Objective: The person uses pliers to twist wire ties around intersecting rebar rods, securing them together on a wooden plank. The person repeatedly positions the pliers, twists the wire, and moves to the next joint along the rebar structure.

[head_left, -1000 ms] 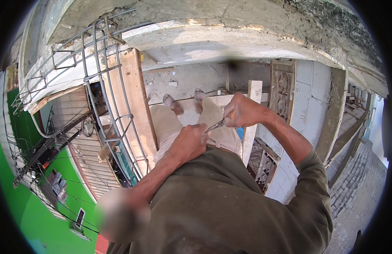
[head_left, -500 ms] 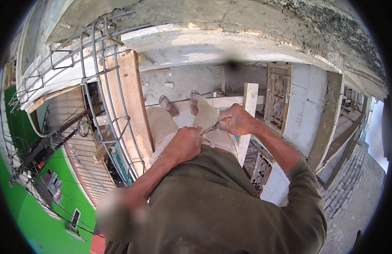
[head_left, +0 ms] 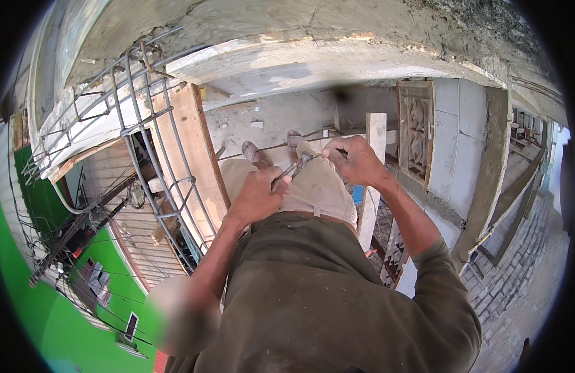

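My left hand (head_left: 260, 194) is closed around the handle of a metal pincer-like tool (head_left: 292, 170), held in front of my waist. My right hand (head_left: 354, 159) grips the other end of the same tool, or something thin at its tip; the fingers hide which. Below both hands are my beige trousers (head_left: 312, 186) and my two feet (head_left: 272, 148) on a concrete ledge. A steel rebar cage (head_left: 157, 161) stands just left of my left hand, beside a wooden plank (head_left: 194, 149).
An upright wooden post (head_left: 374, 174) rises right of my legs, with a carved panel (head_left: 416, 130) behind it. A concrete beam (head_left: 337, 56) runs overhead. Far below are green walls (head_left: 107, 261) at the left and a paved yard (head_left: 523, 280) at the right.
Both hands have moved slightly lower and closer together on the tool. My right hand shifted a little left toward my feet.
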{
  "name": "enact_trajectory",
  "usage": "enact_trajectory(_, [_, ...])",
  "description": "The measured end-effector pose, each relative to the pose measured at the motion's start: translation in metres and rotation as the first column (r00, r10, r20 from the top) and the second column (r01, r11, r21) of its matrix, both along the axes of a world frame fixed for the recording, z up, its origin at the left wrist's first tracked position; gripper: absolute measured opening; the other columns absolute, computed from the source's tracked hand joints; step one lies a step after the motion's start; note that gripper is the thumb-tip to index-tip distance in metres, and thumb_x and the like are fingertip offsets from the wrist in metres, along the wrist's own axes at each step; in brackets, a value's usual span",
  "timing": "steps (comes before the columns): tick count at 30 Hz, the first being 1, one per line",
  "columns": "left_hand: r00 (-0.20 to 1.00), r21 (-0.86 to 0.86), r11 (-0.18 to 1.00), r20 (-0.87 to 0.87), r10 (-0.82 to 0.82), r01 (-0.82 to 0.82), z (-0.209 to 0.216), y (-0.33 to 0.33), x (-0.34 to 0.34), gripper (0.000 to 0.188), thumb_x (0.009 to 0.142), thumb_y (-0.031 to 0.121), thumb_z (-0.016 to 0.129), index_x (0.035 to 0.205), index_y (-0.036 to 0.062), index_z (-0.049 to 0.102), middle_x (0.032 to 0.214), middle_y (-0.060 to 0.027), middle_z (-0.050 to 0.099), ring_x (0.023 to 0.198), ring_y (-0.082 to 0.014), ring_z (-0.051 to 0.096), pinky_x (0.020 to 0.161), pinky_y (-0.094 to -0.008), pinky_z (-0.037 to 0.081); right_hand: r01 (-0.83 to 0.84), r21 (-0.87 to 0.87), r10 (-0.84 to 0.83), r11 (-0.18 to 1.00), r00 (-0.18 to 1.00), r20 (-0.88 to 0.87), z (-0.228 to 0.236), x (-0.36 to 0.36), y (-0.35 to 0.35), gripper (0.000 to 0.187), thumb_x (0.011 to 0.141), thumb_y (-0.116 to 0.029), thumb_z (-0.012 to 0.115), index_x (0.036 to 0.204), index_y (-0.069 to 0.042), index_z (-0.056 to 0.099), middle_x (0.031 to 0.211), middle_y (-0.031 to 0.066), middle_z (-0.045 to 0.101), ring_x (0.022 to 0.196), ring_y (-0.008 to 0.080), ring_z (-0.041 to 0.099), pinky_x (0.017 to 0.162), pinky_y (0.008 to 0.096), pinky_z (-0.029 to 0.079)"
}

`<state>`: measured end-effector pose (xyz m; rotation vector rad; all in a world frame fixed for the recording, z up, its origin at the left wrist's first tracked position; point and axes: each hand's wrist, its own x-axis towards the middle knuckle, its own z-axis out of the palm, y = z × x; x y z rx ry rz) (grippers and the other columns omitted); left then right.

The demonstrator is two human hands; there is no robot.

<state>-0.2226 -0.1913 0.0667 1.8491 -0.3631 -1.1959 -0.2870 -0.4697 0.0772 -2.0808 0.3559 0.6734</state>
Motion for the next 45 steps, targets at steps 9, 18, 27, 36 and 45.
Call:
enact_trajectory(9, [0.934, -0.104, 0.976, -0.326, 0.147, -0.19, -0.02, 0.009, 0.005, 0.034, 0.113, 0.025, 0.059, 0.099, -0.0063, 0.064, 0.09, -0.0136, 0.067, 0.093, -0.0205, 0.076, 0.078, -0.036, 0.06, -0.243, -0.173, 0.288, 0.954, 0.905, 0.315, 0.019, 0.019, 0.009, 0.021, 0.1, -0.021, 0.068, 0.111, -0.006, 0.077, 0.099, 0.0181, 0.072, 0.091, 0.0428, 0.069, 0.081, 0.0545, 0.052])
enact_trajectory(18, [0.911, -0.052, 0.999, -0.413, -0.013, -0.009, -0.002, 0.019, 0.033, 0.044, 0.112, 0.037, 0.06, 0.112, -0.0061, 0.068, 0.104, -0.01, 0.064, 0.097, -0.0162, 0.066, 0.09, -0.0342, 0.063, -0.356, -0.173, 0.395, 0.918, 0.858, 0.329, 0.029, 0.034, 0.023, 0.01, 0.097, -0.009, 0.062, 0.099, -0.003, 0.07, 0.098, 0.0184, 0.071, 0.091, 0.0446, 0.067, 0.08, 0.0551, 0.051])
enact_trajectory(27, [0.992, 0.047, 0.995, 0.084, -0.092, 0.088, -0.004, 0.0, 0.016, 0.041, 0.11, 0.036, 0.06, 0.101, -0.0034, 0.064, 0.081, -0.0262, 0.069, 0.083, -0.0455, 0.071, 0.076, -0.0535, 0.052, -0.301, -0.081, 0.312, 0.95, 0.927, 0.21, 0.016, 0.033, 0.027, 0.017, 0.097, -0.01, 0.065, 0.109, 0.0, 0.072, 0.089, 0.0249, 0.071, 0.086, 0.0463, 0.067, 0.076, 0.0546, 0.051])
enact_trajectory(36, [0.923, 0.201, 0.974, 0.344, -0.172, 0.106, -0.003, -0.012, -0.011, 0.035, 0.112, 0.036, 0.052, 0.109, 0.004, 0.066, 0.082, -0.0287, 0.07, 0.081, -0.0532, 0.068, 0.076, -0.0625, 0.052, -0.248, 0.1, 0.255, 0.964, 0.965, -0.063, 0.029, 0.046, 0.018, 0.015, 0.084, -0.008, 0.064, 0.088, 0.003, 0.074, 0.085, 0.0276, 0.069, 0.075, 0.0415, 0.064, 0.073, 0.049, 0.051])
enact_trajectory(45, [0.962, 0.115, 0.968, 0.131, -0.238, 0.224, -0.005, -0.003, -0.036, 0.036, 0.113, 0.03, 0.047, 0.109, -0.0004, 0.066, 0.087, -0.0346, 0.069, 0.087, -0.0576, 0.065, 0.081, -0.0634, 0.051, -0.593, 0.088, 0.6, 0.8, 0.789, -0.131, 0.029, 0.068, 0.03, 0.01, 0.077, -0.007, 0.072, 0.08, 0.002, 0.074, 0.081, 0.0261, 0.068, 0.078, 0.0464, 0.064, 0.071, 0.0518, 0.05])
